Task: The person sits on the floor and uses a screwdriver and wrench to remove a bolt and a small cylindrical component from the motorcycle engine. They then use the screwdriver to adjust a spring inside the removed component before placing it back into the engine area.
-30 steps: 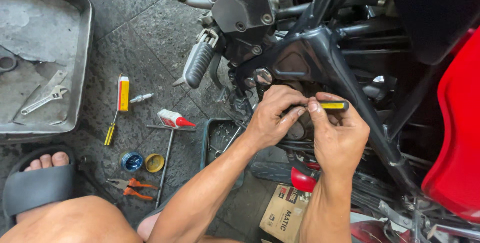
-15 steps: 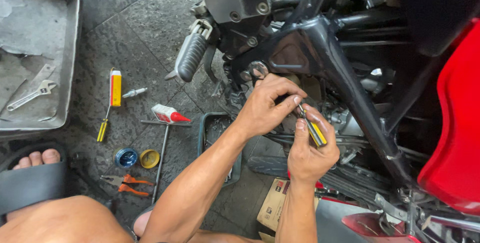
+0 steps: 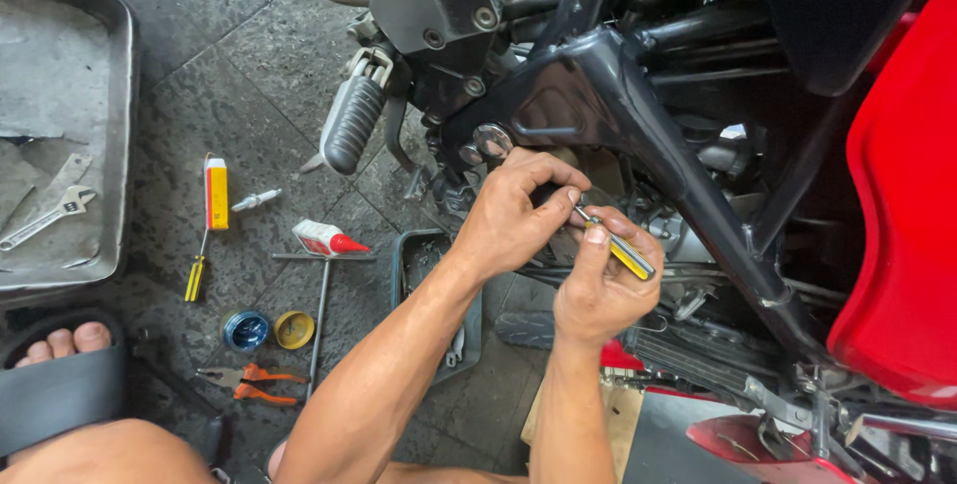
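My left hand [image 3: 520, 207] reaches into the motorcycle's engine area below the dark frame [image 3: 598, 85], its fingers pinched around something small and dark that I cannot make out. My right hand [image 3: 601, 285] grips a small screwdriver with a yellow and black handle [image 3: 628, 255]. Its metal shaft points up-left to the spot under my left fingers. The two hands touch each other just below the frame's pivot bolt [image 3: 488, 140].
A ribbed footpeg [image 3: 351, 125] sticks out left of the hands. On the stone floor lie a yellow screwdriver [image 3: 207, 230], a spark plug [image 3: 255, 200], a red-capped tube [image 3: 327, 238], a T-handle wrench [image 3: 321, 305], two caps, orange pliers [image 3: 249, 382], a small dark tray [image 3: 435, 295]. A metal tray [image 3: 95, 145] holds a wrench. Red fairing [image 3: 897, 225] at right.
The right hand has swung the small screwdriver from level to slanting down-right, tip toward the left fingers. The left hand stays at the same spot. The view has dropped and shifted left.
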`<action>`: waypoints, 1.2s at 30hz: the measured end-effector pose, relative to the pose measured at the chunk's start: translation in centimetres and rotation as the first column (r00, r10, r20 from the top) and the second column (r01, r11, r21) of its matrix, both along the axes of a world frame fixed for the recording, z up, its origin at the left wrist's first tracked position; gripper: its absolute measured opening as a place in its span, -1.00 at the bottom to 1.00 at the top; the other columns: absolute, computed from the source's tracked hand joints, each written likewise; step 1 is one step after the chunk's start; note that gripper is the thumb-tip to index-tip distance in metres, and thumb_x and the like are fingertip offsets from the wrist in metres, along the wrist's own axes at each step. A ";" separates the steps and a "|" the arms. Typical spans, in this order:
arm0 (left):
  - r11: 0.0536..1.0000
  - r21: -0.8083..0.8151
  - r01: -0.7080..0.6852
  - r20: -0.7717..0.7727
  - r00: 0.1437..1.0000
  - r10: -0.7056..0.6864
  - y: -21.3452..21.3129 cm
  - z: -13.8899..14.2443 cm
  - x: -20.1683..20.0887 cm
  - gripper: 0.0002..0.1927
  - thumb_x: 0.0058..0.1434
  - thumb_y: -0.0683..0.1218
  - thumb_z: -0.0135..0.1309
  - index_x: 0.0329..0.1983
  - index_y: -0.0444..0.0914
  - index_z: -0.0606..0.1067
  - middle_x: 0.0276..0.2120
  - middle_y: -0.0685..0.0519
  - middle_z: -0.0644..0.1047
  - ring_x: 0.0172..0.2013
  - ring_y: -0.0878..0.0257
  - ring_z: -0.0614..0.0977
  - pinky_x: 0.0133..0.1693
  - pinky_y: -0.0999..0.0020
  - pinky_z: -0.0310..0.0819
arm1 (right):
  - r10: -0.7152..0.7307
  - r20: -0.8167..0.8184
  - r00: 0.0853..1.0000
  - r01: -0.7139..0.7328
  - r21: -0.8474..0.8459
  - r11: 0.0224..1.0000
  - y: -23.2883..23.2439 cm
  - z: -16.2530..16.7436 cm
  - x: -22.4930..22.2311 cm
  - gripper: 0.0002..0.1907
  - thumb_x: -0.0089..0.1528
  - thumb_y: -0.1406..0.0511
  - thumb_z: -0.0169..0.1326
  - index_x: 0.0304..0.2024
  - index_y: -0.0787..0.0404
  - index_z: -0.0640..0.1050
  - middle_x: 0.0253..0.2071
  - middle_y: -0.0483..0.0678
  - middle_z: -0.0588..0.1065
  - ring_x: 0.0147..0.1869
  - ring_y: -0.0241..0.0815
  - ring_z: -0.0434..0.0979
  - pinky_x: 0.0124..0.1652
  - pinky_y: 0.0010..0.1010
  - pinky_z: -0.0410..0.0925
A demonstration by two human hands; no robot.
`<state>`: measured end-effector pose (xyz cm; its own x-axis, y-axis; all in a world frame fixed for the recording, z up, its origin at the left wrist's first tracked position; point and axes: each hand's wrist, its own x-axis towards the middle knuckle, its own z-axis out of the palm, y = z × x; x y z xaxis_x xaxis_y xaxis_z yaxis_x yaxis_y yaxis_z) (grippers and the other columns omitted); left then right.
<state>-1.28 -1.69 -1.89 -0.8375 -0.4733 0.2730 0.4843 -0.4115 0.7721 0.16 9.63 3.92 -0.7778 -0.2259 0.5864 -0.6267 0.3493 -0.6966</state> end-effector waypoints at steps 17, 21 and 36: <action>0.999 0.005 0.041 0.023 0.999 -0.042 0.0 0.0 0.0 -0.84 0.24 -0.15 0.15 -0.15 -0.28 0.62 -0.21 0.02 0.64 -0.05 0.14 0.59 0.06 0.26 0.45 | -0.146 0.125 0.981 0.107 0.276 0.955 -1.3 3.7 -1.0 -0.81 0.45 0.43 -0.02 0.04 0.38 0.29 -0.11 0.09 0.48 -0.17 -0.18 0.61 -0.13 -0.40 0.54; 1.000 0.013 0.028 0.025 0.999 -0.029 0.0 0.0 0.1 -0.84 0.22 -0.16 0.16 -0.15 -0.28 0.61 -0.20 0.01 0.63 -0.03 0.14 0.59 0.07 0.26 0.45 | -0.157 0.118 0.980 0.132 0.193 0.972 -1.2 2.7 -1.3 -0.79 0.43 0.42 -0.02 0.05 0.37 0.28 -0.09 0.08 0.48 -0.17 -0.19 0.61 -0.14 -0.39 0.55; 0.998 -0.027 -0.061 -0.024 0.998 0.061 0.2 0.5 0.1 -0.85 0.18 -0.22 0.09 -0.21 -0.26 0.62 -0.24 0.03 0.60 -0.10 0.10 0.57 0.02 0.23 0.42 | 0.144 0.452 0.880 -0.033 -0.246 0.969 1.3 2.2 -3.7 -0.80 0.40 0.38 0.16 0.01 0.36 0.46 -0.07 0.10 0.54 -0.03 -0.07 0.58 0.00 -0.21 0.48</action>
<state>-1.22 -1.46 -1.38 -0.8005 -0.5153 0.3060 0.5259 -0.3593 0.7709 -3.52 10.96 6.11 -0.9549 -0.2130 0.2070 -0.2336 0.1078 -0.9664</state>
